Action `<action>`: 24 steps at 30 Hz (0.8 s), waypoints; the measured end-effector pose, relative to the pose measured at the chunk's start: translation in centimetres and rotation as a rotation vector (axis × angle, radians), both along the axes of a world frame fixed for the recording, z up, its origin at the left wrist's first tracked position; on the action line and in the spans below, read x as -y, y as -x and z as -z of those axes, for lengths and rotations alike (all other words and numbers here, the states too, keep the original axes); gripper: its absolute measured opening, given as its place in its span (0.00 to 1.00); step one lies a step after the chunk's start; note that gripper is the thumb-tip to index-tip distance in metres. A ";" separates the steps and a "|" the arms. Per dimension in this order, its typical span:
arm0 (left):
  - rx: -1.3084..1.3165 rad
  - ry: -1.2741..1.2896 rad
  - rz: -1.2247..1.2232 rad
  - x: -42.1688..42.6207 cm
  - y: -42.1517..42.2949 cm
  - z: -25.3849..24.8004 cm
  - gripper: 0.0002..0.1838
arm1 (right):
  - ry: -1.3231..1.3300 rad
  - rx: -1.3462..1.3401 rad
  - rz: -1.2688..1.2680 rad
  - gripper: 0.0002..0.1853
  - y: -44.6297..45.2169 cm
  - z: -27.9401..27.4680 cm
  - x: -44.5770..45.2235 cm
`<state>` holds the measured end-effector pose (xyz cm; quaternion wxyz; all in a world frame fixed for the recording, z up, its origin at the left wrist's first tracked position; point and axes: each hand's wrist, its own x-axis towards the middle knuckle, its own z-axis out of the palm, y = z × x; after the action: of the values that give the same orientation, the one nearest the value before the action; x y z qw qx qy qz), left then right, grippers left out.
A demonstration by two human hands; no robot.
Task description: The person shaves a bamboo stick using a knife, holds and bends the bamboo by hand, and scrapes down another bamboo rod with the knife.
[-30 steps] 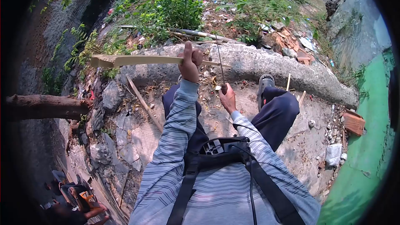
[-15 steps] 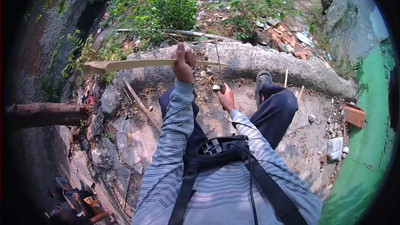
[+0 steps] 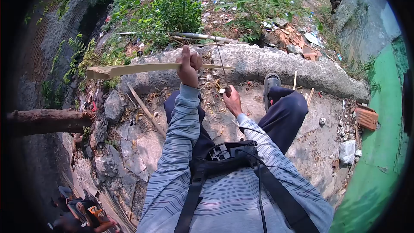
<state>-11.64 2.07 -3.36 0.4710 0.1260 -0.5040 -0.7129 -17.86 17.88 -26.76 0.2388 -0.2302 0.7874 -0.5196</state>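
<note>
My left hand (image 3: 189,68) is closed round a long, pale, slightly curved wooden strip (image 3: 142,67), thumb pointing up. The strip lies sideways in front of me: its thick, blocky end is at the left, its thin tapered end just right of my fist. Lower and to the right, my right hand (image 3: 233,102) grips the dark handle of a knife (image 3: 221,62). Its long narrow blade, seen nearly edge-on, points away from me and crosses the strip's thin end in view. Whether the blade touches the wood, I cannot tell.
Beyond my hands runs a rough concrete ledge (image 3: 276,62), with leafy plants (image 3: 172,13) and litter behind it. A stick (image 3: 146,110) lies by my left knee. A broken orange brick (image 3: 366,117) rests by the green wall at right. People sit at the lower left.
My right hand and the knife have shifted slightly left, and the blade leans a little more to the left. My left hand and the wooden strip have barely moved.
</note>
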 end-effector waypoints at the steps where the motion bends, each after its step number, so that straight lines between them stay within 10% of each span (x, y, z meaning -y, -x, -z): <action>1: 0.001 -0.001 0.001 -0.1 0.0 0.0 0.34 | 0.042 0.001 -0.010 0.14 0.0 -0.2 0.1; 24: 0.011 0.008 -0.027 0.0 0.3 -0.5 0.34 | 0.090 0.017 0.016 0.10 0.0 3.3 0.4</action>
<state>-11.90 2.09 -2.87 0.4782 0.1348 -0.5078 -0.7038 -17.82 17.52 -30.06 0.2308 -0.2302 0.7630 -0.5583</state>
